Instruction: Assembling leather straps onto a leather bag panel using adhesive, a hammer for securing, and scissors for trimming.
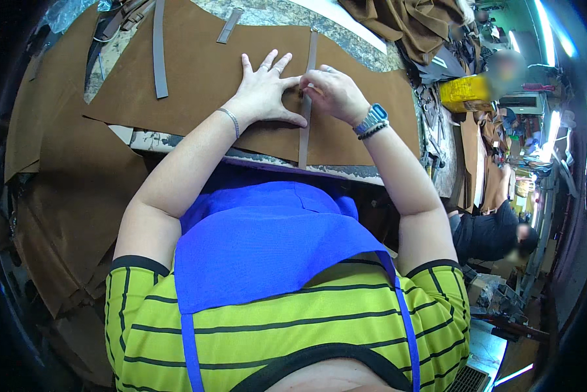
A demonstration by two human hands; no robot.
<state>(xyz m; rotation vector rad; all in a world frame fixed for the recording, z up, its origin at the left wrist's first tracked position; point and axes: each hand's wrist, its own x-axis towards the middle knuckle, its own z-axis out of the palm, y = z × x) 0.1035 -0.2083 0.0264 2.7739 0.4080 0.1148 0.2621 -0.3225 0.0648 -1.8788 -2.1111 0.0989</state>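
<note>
A large brown leather-like sheet (pixel 202 81) lies flat across the worktable. My left hand (pixel 259 95) rests on it, palm down, with fingers spread. Its index finger and thumb reach toward a narrow grey strip (pixel 304 140) that runs from the far edge of the sheet to the near one. Over that strip my right hand (pixel 332 91) is closed in a pinch, knuckles up. What it pinches is hidden or too small to name. A second grey strip (pixel 160 52) lies on the sheet to the left, and a short grey strap piece (pixel 230 26) lies near the far edge.
More brown sheets (pixel 65 170) hang over the left side. Crumpled brown material (pixel 414 29) is heaped at the far right, near a yellow container (pixel 464 93). Tools (pixel 430 124) lie along the table's right part. Another person (pixel 496 232) is farther right.
</note>
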